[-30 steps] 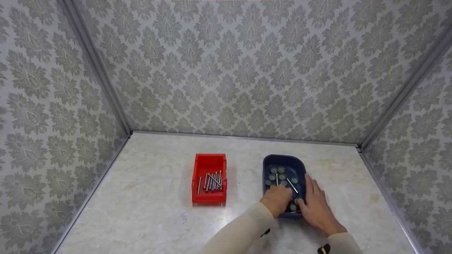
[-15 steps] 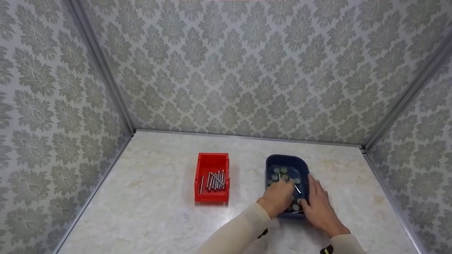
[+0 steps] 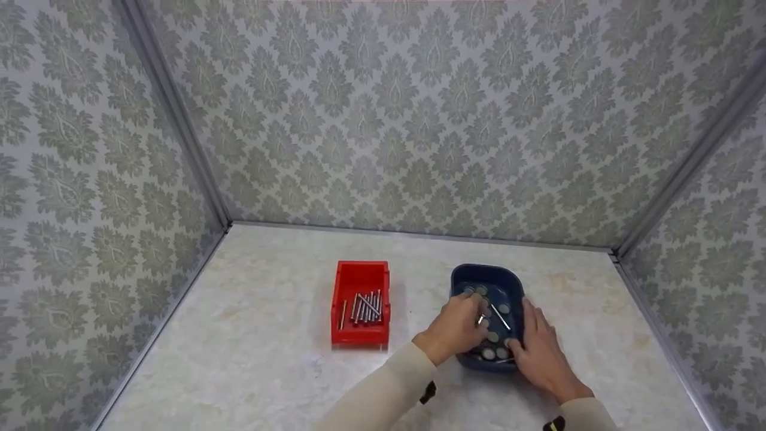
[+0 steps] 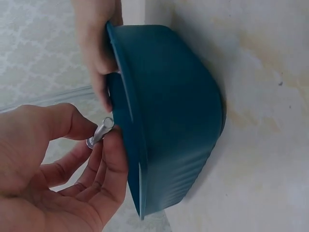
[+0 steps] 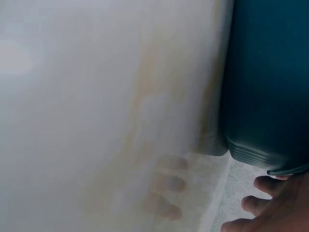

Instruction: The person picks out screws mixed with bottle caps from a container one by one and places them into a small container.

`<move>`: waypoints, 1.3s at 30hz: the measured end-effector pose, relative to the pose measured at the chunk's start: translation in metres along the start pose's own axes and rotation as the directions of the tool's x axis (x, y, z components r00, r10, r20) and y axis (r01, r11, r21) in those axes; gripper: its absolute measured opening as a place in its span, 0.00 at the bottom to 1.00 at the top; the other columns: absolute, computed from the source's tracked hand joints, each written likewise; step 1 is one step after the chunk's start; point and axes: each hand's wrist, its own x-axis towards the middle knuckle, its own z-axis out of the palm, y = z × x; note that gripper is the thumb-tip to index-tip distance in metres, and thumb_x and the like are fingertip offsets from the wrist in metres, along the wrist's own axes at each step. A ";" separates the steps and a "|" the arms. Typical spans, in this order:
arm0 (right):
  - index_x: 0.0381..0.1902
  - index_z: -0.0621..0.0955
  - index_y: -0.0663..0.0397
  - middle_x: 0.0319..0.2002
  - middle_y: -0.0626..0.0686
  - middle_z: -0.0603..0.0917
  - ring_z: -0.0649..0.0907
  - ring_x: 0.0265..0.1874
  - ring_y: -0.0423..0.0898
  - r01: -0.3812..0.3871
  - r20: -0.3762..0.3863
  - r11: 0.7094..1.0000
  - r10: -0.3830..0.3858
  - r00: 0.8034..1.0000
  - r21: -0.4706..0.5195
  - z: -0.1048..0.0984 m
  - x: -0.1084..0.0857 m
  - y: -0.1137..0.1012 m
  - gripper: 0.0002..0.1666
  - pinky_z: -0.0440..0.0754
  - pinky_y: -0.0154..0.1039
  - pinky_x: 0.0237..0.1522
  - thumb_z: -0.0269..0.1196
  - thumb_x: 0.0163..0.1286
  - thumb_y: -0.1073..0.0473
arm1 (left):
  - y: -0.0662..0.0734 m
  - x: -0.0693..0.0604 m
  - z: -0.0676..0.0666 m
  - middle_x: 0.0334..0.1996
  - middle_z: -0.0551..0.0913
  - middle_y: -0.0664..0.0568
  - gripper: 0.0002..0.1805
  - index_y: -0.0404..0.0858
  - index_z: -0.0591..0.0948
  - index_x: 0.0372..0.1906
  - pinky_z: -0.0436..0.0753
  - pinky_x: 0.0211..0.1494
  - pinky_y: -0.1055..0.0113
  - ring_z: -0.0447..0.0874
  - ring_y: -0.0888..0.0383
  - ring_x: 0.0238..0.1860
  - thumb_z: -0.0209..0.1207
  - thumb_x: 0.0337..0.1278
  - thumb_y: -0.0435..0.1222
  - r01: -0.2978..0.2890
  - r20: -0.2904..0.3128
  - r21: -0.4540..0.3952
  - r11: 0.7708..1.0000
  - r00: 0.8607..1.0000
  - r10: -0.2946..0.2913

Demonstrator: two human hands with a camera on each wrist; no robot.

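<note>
In the left wrist view my left hand (image 4: pixel 72 159) pinches a silver nail (image 4: pixel 104 128) between thumb and fingers, next to the rim of the blue bin (image 4: pixel 178 101). From the head view, this left hand (image 3: pixel 455 326) is over the left side of the blue bin (image 3: pixel 486 272). Another nail (image 3: pixel 500 317) lies slanted inside, among several small round greyish discs (image 3: pixel 504 309). My right hand (image 3: pixel 543 353) holds the bin's right wall, thumb over the rim and fingers along the outside. Only some right fingertips (image 5: pixel 263 183) show in the right wrist view.
A red bin (image 3: pixel 362 272) holding several nails (image 3: pixel 368 306) stands to the left on the pale marbled table (image 3: pixel 257 335). Patterned wall panels (image 3: pixel 389 120) enclose the table at the back and both sides.
My left hand has drawn back leftward and a little up from the middle of the blue bin, a nail now between its fingers. The right hand keeps its place on the bin.
</note>
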 end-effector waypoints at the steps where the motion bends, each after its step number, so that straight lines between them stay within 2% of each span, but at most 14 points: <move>1: 0.96 0.41 0.67 0.92 0.81 0.47 0.49 0.93 0.82 -0.002 0.000 1.000 0.002 1.000 0.003 0.000 0.000 0.000 0.56 0.47 0.87 0.88 0.61 0.89 0.55 | -0.002 -0.001 -0.004 0.45 0.90 0.48 0.14 0.36 0.89 0.56 0.81 0.39 0.74 0.78 0.66 0.36 0.74 0.70 0.29 -0.006 -0.002 -0.013 1.000 1.000 0.006; 9: 0.96 0.41 0.65 0.94 0.77 0.44 0.47 0.93 0.80 -0.014 -0.003 1.000 0.014 1.000 0.013 0.002 0.000 -0.002 0.57 0.46 0.85 0.90 0.62 0.89 0.55 | -0.021 -0.008 -0.037 0.43 0.89 0.45 0.13 0.33 0.88 0.56 0.83 0.41 0.72 0.78 0.64 0.38 0.71 0.71 0.26 0.032 -0.010 -0.113 0.993 0.999 -0.033; 15: 0.97 0.40 0.63 0.96 0.71 0.42 0.45 0.94 0.78 0.004 -0.023 1.000 -0.005 1.000 -0.008 0.003 0.001 -0.001 0.59 0.46 0.86 0.89 0.63 0.88 0.55 | -0.042 -0.016 -0.059 0.41 0.90 0.43 0.12 0.35 0.89 0.54 0.85 0.42 0.69 0.81 0.61 0.38 0.73 0.69 0.28 0.061 -0.090 -0.077 0.995 0.994 -0.068; 20: 0.97 0.42 0.63 0.96 0.71 0.44 0.46 0.94 0.78 0.021 -0.039 0.999 -0.023 0.999 -0.041 0.002 0.000 -0.001 0.58 0.47 0.89 0.87 0.63 0.88 0.55 | -0.060 -0.026 -0.077 0.43 0.92 0.43 0.12 0.36 0.90 0.55 0.91 0.49 0.63 0.85 0.56 0.41 0.72 0.71 0.29 0.124 -0.122 -0.066 0.990 0.984 -0.131; 27: 0.97 0.44 0.64 0.96 0.70 0.45 0.45 0.95 0.76 0.032 -0.043 0.996 -0.035 0.998 -0.085 0.001 0.000 -0.002 0.56 0.39 0.90 0.86 0.62 0.88 0.54 | -0.083 -0.039 -0.104 0.49 0.92 0.44 0.15 0.38 0.88 0.62 0.95 0.56 0.56 0.85 0.55 0.48 0.71 0.76 0.32 0.248 -0.120 -0.105 0.963 0.958 -0.260; 30: 0.97 0.45 0.65 0.96 0.71 0.46 0.46 0.95 0.76 0.040 -0.050 0.995 -0.045 0.998 -0.095 0.000 -0.001 -0.001 0.55 0.39 0.90 0.86 0.62 0.88 0.55 | -0.093 -0.043 -0.112 0.45 0.89 0.46 0.14 0.37 0.87 0.60 0.93 0.54 0.57 0.83 0.55 0.46 0.70 0.76 0.31 0.262 -0.144 -0.079 0.962 0.952 -0.271; 34: 0.96 0.45 0.65 0.96 0.71 0.47 0.47 0.95 0.76 0.049 -0.055 0.994 -0.055 0.997 -0.097 0.000 -0.001 -0.001 0.55 0.41 0.90 0.86 0.62 0.88 0.56 | -0.105 -0.046 -0.119 0.41 0.87 0.45 0.11 0.34 0.87 0.57 0.89 0.50 0.58 0.81 0.55 0.42 0.69 0.76 0.29 0.292 -0.173 -0.062 0.954 0.939 -0.298; 39: 0.97 0.44 0.64 0.96 0.70 0.45 0.46 0.95 0.76 0.040 -0.043 0.996 -0.044 0.998 -0.081 0.000 -0.001 0.000 0.56 0.39 0.89 0.87 0.62 0.88 0.55 | -0.122 -0.045 -0.123 0.42 0.88 0.44 0.11 0.33 0.88 0.57 0.88 0.49 0.58 0.82 0.55 0.42 0.70 0.74 0.27 0.359 -0.171 -0.058 0.931 0.916 -0.364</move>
